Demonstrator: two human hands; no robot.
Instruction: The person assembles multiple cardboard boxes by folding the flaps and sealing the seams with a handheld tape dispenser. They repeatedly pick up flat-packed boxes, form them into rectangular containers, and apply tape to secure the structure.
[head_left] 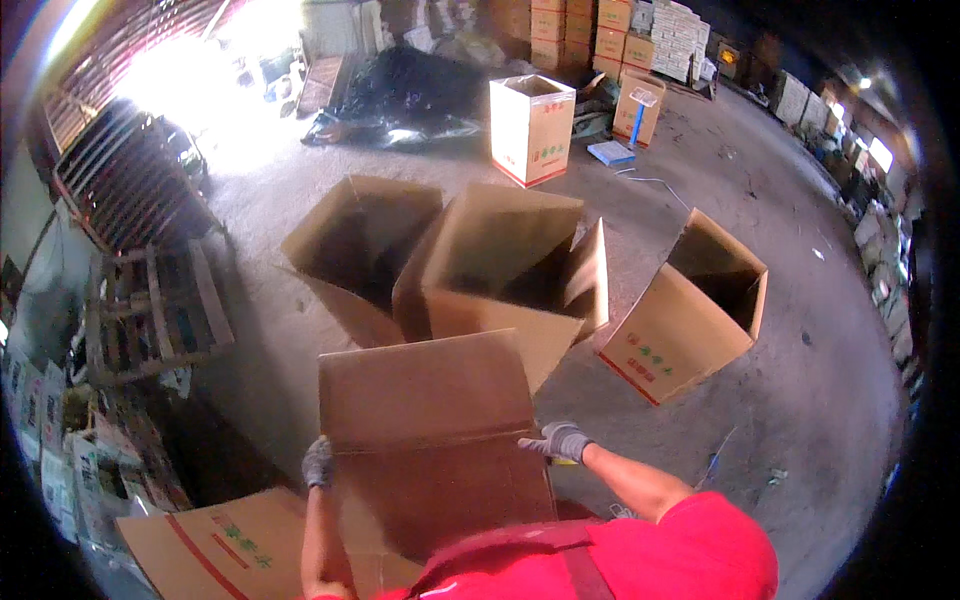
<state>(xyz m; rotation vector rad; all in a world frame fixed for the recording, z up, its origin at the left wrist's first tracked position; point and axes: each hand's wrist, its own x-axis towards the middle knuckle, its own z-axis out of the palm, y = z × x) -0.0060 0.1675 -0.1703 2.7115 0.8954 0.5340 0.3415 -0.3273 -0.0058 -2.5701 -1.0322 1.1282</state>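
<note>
In front of me is a brown cardboard box (430, 400), its inner face and a cross crease showing. My left hand (317, 462), in a grey glove, is closed round the box's left edge. At the right edge, by the crease, my right hand (560, 441) grips the cardboard, also gloved, with a finger laid over the inner face. Just beyond stand two open boxes, one to the left (350, 245) and one in the middle (500, 245). Another open box (680, 335) with a red stripe tilts to the right. A printed flat carton (215, 550) lies at lower left.
A tall open carton (530, 130) stands farther off, beside a blue platform scale (612, 153). Stacked cartons (575, 30) and a dark sheet-covered heap (410, 90) are at the back. Wooden pallets (155, 310) stand on the left. A cord (660, 185) lies on the floor.
</note>
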